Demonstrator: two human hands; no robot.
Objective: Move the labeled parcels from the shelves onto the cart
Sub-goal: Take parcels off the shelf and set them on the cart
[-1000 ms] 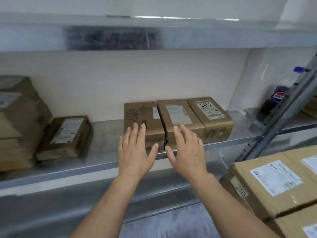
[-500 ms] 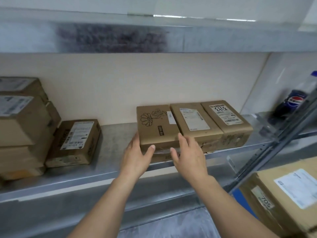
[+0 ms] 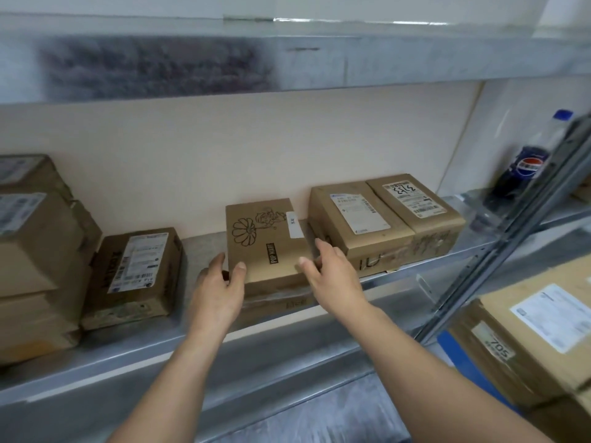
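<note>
Both hands were on it: the left hand (image 3: pixel 217 292) had the near left corner of the flower-printed parcel (image 3: pixel 268 241), thumb laid over the top edge and fingers (image 3: pixel 213 265) wrapped down the left side, and the right hand (image 3: pixel 332 276) matched it on the near right corner, thumb on top, fingers along the right side. So both sets of fingers were clamped on that one parcel. The parcel was on the metal shelf (image 3: pixel 204 247), resting on a flatter carton (image 3: pixel 278 298) beneath it, with the words POP MART facing up. Just to its right, two labeled parcels lay side by side, touching: one (image 3: pixel 358 219) nearer the hands, one (image 3: pixel 415 206) with handwriting on its label. To the left sat another labeled parcel (image 3: pixel 134 270), and beyond it a stack of cartons (image 3: pixel 35 257). A cola bottle (image 3: pixel 527 167) stood far right, behind a slanting metal upright (image 3: pixel 511 238). Low on the right was a big labeled carton (image 3: pixel 537 327).
</note>
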